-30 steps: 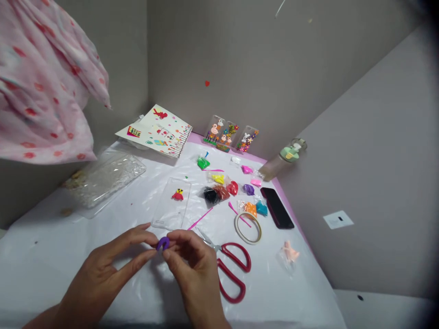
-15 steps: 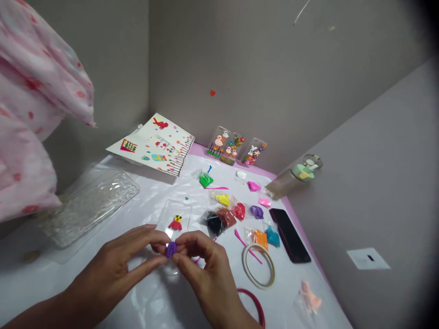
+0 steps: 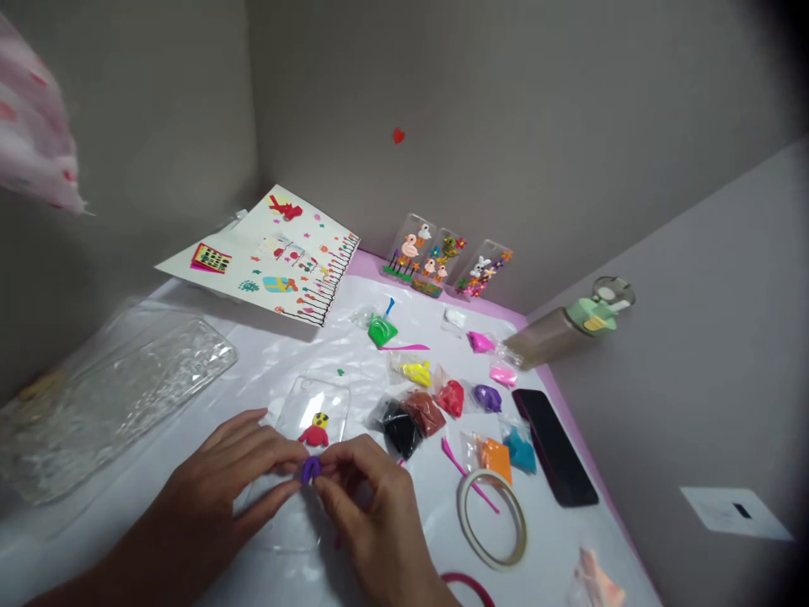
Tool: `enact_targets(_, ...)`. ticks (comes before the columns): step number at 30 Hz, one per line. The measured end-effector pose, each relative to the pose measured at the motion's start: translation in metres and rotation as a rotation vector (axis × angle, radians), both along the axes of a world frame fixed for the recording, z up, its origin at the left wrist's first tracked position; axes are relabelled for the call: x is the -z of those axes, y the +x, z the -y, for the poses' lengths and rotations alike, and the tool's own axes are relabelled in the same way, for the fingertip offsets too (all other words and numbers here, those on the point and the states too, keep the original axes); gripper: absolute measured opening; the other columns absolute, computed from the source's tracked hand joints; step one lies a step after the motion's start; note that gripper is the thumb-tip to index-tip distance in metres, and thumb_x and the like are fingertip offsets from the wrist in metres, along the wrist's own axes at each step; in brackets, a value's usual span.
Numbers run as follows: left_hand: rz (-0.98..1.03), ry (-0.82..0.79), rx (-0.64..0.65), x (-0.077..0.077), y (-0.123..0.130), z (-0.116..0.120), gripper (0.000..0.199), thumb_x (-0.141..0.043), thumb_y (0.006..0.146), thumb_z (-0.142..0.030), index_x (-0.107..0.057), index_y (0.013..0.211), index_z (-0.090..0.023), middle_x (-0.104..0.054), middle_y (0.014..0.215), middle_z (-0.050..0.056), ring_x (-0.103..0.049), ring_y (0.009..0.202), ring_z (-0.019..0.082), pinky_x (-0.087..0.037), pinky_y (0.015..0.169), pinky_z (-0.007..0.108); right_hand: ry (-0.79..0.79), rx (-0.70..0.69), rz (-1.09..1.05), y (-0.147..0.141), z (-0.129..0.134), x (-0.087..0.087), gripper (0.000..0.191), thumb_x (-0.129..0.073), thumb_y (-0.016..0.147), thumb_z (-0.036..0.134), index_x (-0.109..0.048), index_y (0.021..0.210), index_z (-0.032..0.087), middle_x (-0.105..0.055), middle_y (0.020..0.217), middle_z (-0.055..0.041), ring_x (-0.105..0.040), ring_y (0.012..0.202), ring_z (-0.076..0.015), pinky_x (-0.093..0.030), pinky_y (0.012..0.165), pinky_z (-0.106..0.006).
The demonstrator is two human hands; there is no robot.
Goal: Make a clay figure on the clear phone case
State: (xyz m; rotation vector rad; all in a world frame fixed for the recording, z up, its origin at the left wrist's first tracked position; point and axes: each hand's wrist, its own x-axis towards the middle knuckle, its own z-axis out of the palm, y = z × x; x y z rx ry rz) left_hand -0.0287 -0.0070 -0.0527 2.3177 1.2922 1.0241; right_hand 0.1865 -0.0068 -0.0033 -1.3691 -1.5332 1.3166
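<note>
My left hand (image 3: 221,480) and my right hand (image 3: 372,514) meet at their fingertips around a small purple clay piece (image 3: 309,469), bent like an arch. They hold it just below a little red and yellow clay figure (image 3: 315,430) that sits on a clear phone case (image 3: 316,405) lying flat on the white table cover (image 3: 265,354). Both hands pinch the purple piece between thumb and fingers, over the lower part of the case.
Small bags of coloured clay (image 3: 442,396) lie to the right, with a tape ring (image 3: 493,518), a pink stick (image 3: 468,476), a dark phone (image 3: 554,447) and a bottle (image 3: 562,333). Decorated cases (image 3: 442,265) lean on the wall. A drawing (image 3: 271,265) and clear tray (image 3: 107,396) sit left.
My hands carried the purple piece forward, from near the table's front to the clear case just under the red figure. The view shifted too, and the red scissors dropped almost out of sight.
</note>
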Motion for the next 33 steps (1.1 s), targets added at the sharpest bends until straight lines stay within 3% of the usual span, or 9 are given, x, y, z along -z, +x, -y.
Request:
enact_targets(4, -0.026, -0.029, -0.004, 0.008, 0.002, 0.000, 0.022, -0.072, 0.094, -0.032, -0.067, 0.115, -0.038, -0.083, 0.101, -0.013, -0.080, 0.089, 0.014, -0.035, 0.123, 0.030, 0.003, 0.002, 0.015, -0.001, 0.001, 0.007, 0.012, -0.071, 0.088, 0.018, -0.079, 0.095, 0.022, -0.076, 0.089, -0.0049, -0.065, 0.080, -0.0198, -0.047, 0.072, -0.028)
enact_targets(7, 0.034, -0.086, -0.065, 0.010, 0.006, 0.003, 0.015, -0.067, 0.097, -0.035, -0.066, 0.111, -0.039, -0.081, 0.099, -0.013, -0.078, 0.089, 0.015, -0.028, 0.126, 0.031, -0.026, 0.013, 0.009, -0.002, 0.000, 0.012, 0.010, -0.070, 0.088, 0.019, -0.077, 0.094, 0.022, -0.076, 0.089, -0.0055, -0.066, 0.082, -0.0210, -0.047, 0.071, -0.028)
enact_targets(13, 0.035, -0.131, -0.075, 0.013, 0.006, 0.001, 0.018, -0.073, 0.092, -0.053, -0.069, 0.101, -0.038, -0.080, 0.092, -0.011, -0.077, 0.084, 0.021, -0.034, 0.121, 0.041, -0.033, 0.022, 0.036, -0.005, -0.003, 0.016, 0.006, -0.068, 0.088, 0.023, -0.073, 0.088, 0.022, -0.072, 0.083, -0.0048, -0.063, 0.077, -0.0204, -0.044, 0.064, -0.028)
enact_targets(25, 0.031, -0.127, -0.061, 0.003, 0.012, 0.003, 0.011, -0.065, 0.096, -0.031, -0.067, 0.106, -0.037, -0.076, 0.090, -0.011, -0.073, 0.083, 0.020, -0.023, 0.129, 0.045, 0.138, -0.038, 0.168, -0.001, -0.002, 0.022, 0.011, -0.063, 0.092, 0.020, -0.069, 0.083, 0.022, -0.069, 0.082, -0.0046, -0.061, 0.073, -0.0193, -0.043, 0.066, -0.030)
enact_targets(33, 0.042, -0.136, -0.071, -0.001, 0.016, 0.002, 0.007, -0.063, 0.100, -0.032, -0.066, 0.105, -0.036, -0.074, 0.088, -0.010, -0.070, 0.081, 0.019, -0.022, 0.129, 0.042, 0.208, -0.055, 0.213, 0.002, -0.003, 0.020, 0.013, -0.063, 0.092, 0.013, -0.069, 0.086, 0.022, -0.070, 0.085, -0.0047, -0.063, 0.075, -0.0198, -0.047, 0.068, -0.030)
